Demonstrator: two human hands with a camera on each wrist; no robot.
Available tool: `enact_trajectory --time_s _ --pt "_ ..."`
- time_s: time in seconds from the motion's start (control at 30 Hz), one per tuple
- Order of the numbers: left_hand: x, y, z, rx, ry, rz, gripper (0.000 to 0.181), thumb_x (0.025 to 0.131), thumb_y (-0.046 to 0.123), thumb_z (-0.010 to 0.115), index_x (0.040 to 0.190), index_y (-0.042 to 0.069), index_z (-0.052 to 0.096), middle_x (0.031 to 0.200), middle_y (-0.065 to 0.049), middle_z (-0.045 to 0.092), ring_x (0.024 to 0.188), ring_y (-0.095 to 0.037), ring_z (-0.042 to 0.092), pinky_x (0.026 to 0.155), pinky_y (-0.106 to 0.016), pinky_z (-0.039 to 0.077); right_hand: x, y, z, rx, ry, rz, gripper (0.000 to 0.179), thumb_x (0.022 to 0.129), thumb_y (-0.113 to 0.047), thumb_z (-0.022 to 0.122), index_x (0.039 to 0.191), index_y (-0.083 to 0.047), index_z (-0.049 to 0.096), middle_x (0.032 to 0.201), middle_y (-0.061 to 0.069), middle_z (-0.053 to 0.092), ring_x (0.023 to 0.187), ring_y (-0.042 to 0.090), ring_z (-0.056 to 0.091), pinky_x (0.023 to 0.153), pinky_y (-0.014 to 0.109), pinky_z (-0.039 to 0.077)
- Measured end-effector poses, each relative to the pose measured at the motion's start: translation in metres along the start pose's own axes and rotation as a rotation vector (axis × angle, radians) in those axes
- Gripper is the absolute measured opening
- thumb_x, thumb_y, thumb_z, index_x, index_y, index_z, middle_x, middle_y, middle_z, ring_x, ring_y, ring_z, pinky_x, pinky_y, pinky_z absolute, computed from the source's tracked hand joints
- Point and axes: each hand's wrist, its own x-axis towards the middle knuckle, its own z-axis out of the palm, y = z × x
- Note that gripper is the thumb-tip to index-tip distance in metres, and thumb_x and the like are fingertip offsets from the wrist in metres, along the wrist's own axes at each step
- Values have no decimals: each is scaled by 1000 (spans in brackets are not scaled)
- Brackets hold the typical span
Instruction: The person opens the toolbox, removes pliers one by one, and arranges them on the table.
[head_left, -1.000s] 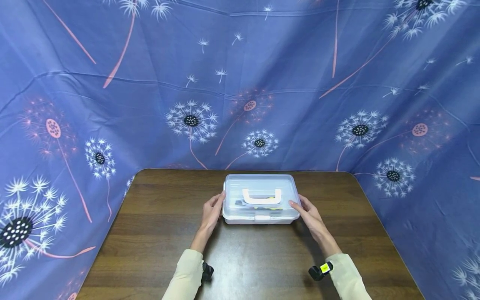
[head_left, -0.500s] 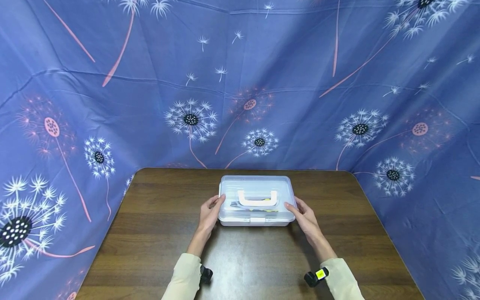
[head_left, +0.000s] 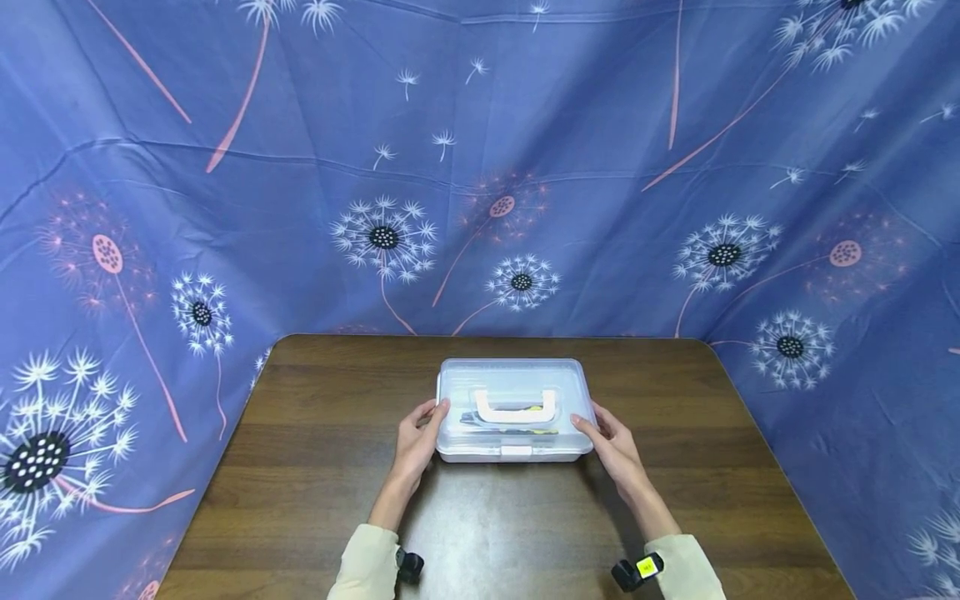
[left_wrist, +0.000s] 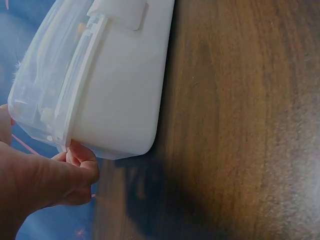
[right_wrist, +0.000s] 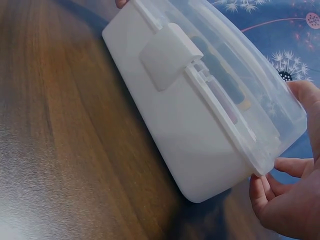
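Storage box (head_left: 516,403), white below with a clear lid, sits near the table's (head_left: 330,500) far edge, just right of its middle and well in from both side edges. I see its long axis running left to right, roughly parallel to that far edge, so the short ends face the hands. That is the relation I'd steer by: the left hand (head_left: 416,437) has one end and the right hand (head_left: 617,446) the other, with the box squarely between them, neither clearly nearer. Each grip is closed on the lid's end, thumb on top and fingers curled beneath the rim; no gap shows at either contact. From here I'd judge that both sides need to move evenly to keep the box level. The latch (head_left: 516,451) faces the table's near edge. I cannot tell whether the base rests fully on the table.
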Motion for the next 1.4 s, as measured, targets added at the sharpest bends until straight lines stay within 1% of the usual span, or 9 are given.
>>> enact_trajectory --time_s 0.2,0.53,0.6,0.8,0.9,1.03,1.23,1.3,1.4 --pt "-8 -2 -1 -4 4 5 63 98 41 70 138 -5 59 126 -18 62 99 -21 66 76 -25 53 -10 3 0 15 5 -14 72 98 -43 70 155 -7 44 144 18 57 119 16 55 91 17 43" --pt "-27 -8 -5 14 7 -2 64 97 43 70 139 -4 59 127 -18 63 95 -18 65 68 -23 52 -31 9 -3 -20 13 6 72 98 -46 68 155 -10 44 147 13 55 122 19 50 94 23 41" --pt "-31 -8 -6 9 8 -5 64 97 43 71 139 -4 59 127 -17 63 90 -17 64 66 -23 51 -33 11 -2 -15 16 3 71 98 -45 69 155 -11 45 146 13 56 121 18 50 94 22 41" --pt "-39 -9 -9 20 10 -15 62 97 43 71 139 -1 60 126 -14 61 78 -12 60 49 -23 45 -40 13 -1 -8 23 8 71 97 -46 69 155 -12 46 145 12 57 120 18 50 93 23 42" --pt "-42 -10 -9 20 19 -13 60 97 41 71 138 -1 61 125 -14 61 78 -12 60 51 -22 45 -44 12 -1 -13 25 13 72 97 -47 68 155 -11 45 146 13 56 121 20 49 94 25 41" --pt "-46 -10 -10 25 27 -2 58 97 38 71 137 -3 61 124 -15 61 82 -13 60 62 -21 49 -50 11 0 -12 30 18 72 98 -47 68 155 -10 45 148 13 54 123 21 48 94 25 41" --pt "-50 -10 -13 1 18 -32 60 97 40 71 139 -2 60 124 -13 61 76 -11 58 52 -21 44 -53 11 1 34 18 28 70 98 -44 69 155 -11 45 151 13 51 128 22 46 99 27 38" --pt "-50 -9 -14 -10 8 -40 60 97 40 72 139 -2 60 125 -14 62 78 -10 60 56 -22 47 -55 12 0 64 13 51 69 101 -48 64 155 -10 43 152 14 49 131 22 45 101 29 38" --pt "-46 -8 -14 2 -4 -40 62 96 41 72 138 -2 60 124 -15 64 86 -11 62 68 -23 51 -61 15 0 181 19 89 67 106 -51 49 154 -5 40 151 12 48 130 17 46 101 26 39"
